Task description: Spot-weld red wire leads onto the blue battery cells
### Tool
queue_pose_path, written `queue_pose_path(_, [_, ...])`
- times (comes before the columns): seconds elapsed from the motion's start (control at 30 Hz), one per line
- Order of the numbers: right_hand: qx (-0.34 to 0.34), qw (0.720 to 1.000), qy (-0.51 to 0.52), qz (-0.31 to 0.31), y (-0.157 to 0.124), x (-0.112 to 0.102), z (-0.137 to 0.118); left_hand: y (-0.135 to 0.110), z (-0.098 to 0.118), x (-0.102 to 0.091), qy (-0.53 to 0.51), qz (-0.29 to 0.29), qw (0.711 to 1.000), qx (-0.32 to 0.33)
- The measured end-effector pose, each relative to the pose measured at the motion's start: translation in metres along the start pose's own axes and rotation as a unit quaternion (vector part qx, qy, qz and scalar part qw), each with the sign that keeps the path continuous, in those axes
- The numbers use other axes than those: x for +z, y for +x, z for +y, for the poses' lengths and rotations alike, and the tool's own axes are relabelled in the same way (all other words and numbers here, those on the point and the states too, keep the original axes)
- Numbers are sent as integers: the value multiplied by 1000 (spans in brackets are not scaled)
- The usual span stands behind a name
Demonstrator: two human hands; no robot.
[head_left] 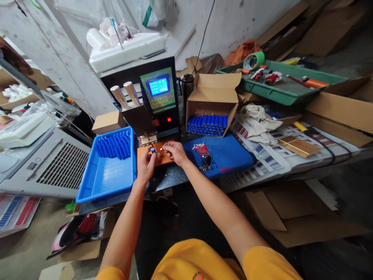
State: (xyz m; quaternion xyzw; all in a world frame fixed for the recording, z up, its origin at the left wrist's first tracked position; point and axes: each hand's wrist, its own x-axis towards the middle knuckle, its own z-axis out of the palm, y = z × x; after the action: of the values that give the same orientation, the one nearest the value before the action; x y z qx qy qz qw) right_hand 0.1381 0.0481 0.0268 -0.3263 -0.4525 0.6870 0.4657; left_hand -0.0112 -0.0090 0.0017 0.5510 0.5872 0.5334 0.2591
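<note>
My left hand [146,164] is closed around a blue cylindrical battery cell [152,149], its end facing up, at the spot welder's [159,90] electrodes [148,137]. Just to the right, my right hand [175,152] pinches a small pale piece [161,149], too small to make out clearly. Both hands are over an orange block [166,158] in front of the machine. Farther right, a bunch of red and black wire leads [205,157] lies on a blue cloth-like mat [233,153].
On the left, a blue tray [109,182] holds rows of blue cells. An open cardboard box [214,88] full of similar cells stands behind the mat, beside a dark flask [187,87]. A green tray [291,91] with tape and wires sits at the back right, near white gloves [258,122].
</note>
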Motion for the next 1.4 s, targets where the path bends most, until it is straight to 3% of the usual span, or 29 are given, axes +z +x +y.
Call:
queue_pose_path(0.23, [-8,1000,-13,5,0,1,2,8,11,-7,9,11,1000,7])
queue_pose_path(0.5, [-25,999,-12,16,-1,3,1,9,6,-2,9,-13,1000,-22])
queue_pose_path(0.67, [-30,998,-26,40,1,6,3,10,2,0,27,-10,1000,0])
queue_pose_path(1.13, [-30,995,-8,95,7,31,3,9,-3,6,55,2,998,33])
queue_pose_path(1.4, [-91,983,-111,113,14,29,17,9,-2,8,77,11,997,26])
